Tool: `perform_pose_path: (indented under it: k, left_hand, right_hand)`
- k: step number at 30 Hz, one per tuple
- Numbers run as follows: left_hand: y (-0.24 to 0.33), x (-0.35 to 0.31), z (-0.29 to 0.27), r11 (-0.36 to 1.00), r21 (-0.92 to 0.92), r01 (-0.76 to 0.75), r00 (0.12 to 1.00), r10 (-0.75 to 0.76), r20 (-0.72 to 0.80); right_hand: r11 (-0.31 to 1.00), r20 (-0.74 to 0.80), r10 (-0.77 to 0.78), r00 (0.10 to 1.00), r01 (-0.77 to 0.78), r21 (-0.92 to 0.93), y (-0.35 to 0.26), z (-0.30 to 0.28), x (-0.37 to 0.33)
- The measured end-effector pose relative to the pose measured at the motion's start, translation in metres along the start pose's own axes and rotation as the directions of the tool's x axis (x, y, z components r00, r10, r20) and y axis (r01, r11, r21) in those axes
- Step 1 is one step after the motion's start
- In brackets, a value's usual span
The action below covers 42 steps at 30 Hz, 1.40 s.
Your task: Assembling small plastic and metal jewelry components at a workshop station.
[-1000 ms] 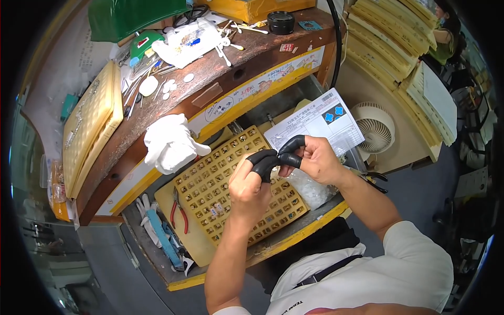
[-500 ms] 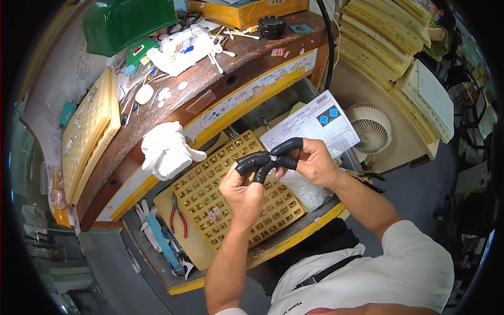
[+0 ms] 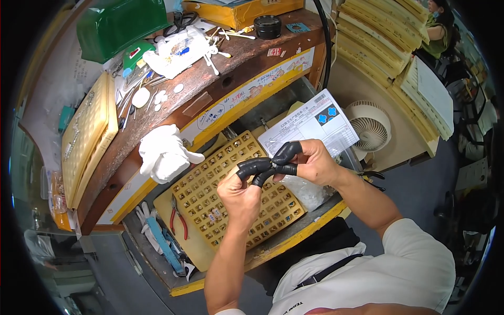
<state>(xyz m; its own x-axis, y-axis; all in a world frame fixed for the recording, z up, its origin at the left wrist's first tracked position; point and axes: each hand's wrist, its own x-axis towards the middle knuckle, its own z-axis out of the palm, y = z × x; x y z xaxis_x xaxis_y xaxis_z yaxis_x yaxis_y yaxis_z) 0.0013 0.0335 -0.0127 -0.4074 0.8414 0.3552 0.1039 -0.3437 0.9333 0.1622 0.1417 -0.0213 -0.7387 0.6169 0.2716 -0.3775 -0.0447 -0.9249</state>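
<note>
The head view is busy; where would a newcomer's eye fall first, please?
Probably the black finger cots on the left hand and right hand, which pinch a tiny piece above the yellow gridded tray in the drawer. Next might come the red-handled pliers left of the tray's grid and the bunched white glove at the bench edge.

The worn brown wooden surface [image 3: 249,59] carries a yellow box [image 3: 241,16], a round black tin [image 3: 268,28], cotton swabs [image 3: 212,64], a crumpled white sheet [image 3: 170,62] and small white discs [image 3: 160,97]. Below it, an open drawer [image 3: 261,254] with a yellow front edge holds a compartmented tray [image 3: 301,211], red-handled pliers [image 3: 183,227] just beside that, and a blue strip [image 3: 164,245].
</note>
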Motion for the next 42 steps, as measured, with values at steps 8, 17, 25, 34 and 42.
perform_pose_path:
  k: [8,17,25,34,42]
  left_hand:
    - [0.006,0.002,0.004,0.982,0.149,-0.113,0.993,0.115,-0.007]
    - [0.019,0.007,0.010,0.691,0.487,-0.534,0.828,0.545,0.134]
    - [0.019,0.007,0.007,0.614,0.538,-0.577,0.797,0.568,0.207]
    - [0.022,0.008,0.008,0.645,0.487,-0.588,0.801,0.550,0.238]
    - [0.014,-0.001,0.013,0.868,0.325,-0.374,0.917,0.399,-0.012]
  right_hand:
    - [0.966,0.048,0.174,0.984,-0.180,0.185,-0.014,-0.003,0.004]
    - [0.993,-0.017,0.103,0.995,-0.101,0.056,-0.013,0.001,0.001]
    - [0.996,-0.035,0.069,0.997,-0.067,0.058,-0.010,0.002,0.000]
    - [0.998,-0.084,-0.001,0.996,-0.004,-0.056,-0.015,0.004,-0.002]
    - [0.946,-0.056,-0.179,0.982,0.156,-0.283,-0.017,0.005,-0.001]
